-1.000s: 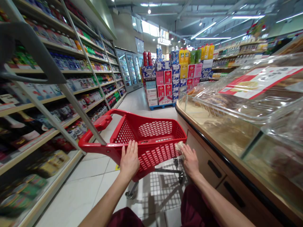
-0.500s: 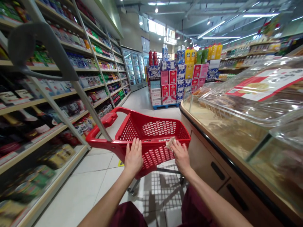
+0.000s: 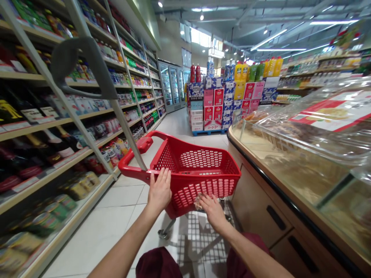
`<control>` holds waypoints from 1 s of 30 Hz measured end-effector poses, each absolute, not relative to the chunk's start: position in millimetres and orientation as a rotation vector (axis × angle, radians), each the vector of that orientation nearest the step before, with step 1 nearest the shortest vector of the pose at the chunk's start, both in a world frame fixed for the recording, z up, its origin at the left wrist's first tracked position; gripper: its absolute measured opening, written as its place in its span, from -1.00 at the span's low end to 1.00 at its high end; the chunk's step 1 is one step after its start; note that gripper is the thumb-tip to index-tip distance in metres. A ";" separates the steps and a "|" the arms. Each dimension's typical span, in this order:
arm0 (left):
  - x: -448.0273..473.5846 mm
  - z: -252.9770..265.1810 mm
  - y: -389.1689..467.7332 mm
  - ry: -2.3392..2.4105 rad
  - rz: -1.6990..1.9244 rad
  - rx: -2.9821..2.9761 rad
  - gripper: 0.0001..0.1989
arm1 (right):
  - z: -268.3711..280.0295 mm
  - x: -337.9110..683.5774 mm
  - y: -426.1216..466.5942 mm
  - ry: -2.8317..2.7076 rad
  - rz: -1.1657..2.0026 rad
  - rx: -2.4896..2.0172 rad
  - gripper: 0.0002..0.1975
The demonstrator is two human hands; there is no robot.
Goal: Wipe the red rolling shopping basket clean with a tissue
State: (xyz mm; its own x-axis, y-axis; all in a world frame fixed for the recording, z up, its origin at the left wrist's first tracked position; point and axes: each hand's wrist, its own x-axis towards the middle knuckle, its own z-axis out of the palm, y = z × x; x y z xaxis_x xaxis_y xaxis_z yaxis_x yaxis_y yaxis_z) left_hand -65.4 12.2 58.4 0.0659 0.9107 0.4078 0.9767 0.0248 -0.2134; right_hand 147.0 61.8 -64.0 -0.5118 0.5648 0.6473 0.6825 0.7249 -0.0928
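Before me stands a red plastic shopping cart (image 3: pixel 208 181) with a perforated basket. My left hand (image 3: pixel 160 191) rests on its near rim, fingers stretched out flat and holding nothing. A crumpled pale cloth (image 3: pixel 198 202) is under the fingers of my right hand (image 3: pixel 213 211), which presses it against the lower part of the basket's near side. The cart's grey handle (image 3: pixel 95 69) rises on a metal bar at the left. Some of the cloth is hidden by my fingers.
Shelves (image 3: pixel 87 116) of bottles and cans line the left. On the right is a wooden display counter (image 3: pixel 261 204) with clear packaged food trays (image 3: pixel 313 119). Stacked drink boxes (image 3: pixel 213 104) stand on a blue pallet ahead, with glass-door fridges (image 3: pixel 173 85) behind.
My right hand has moved the cloth down and left, from near the top rim to the lower side of the basket. My left hand stays at the rim. The view has shifted slightly.
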 end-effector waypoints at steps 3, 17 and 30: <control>-73.1 61.2 7.6 -1.857 -0.260 -1.881 -0.45 | -52.4 141.1 64.8 -2.163 -0.262 -0.933 -0.60; -112.0 67.9 -9.6 -1.931 -0.604 -1.579 -0.45 | -13.1 101.4 59.6 -2.071 -0.268 -0.708 -0.61; -138.2 75.3 -9.1 -2.053 -0.393 -1.568 -0.36 | 19.4 4.5 47.9 -2.131 -0.218 -0.546 -0.73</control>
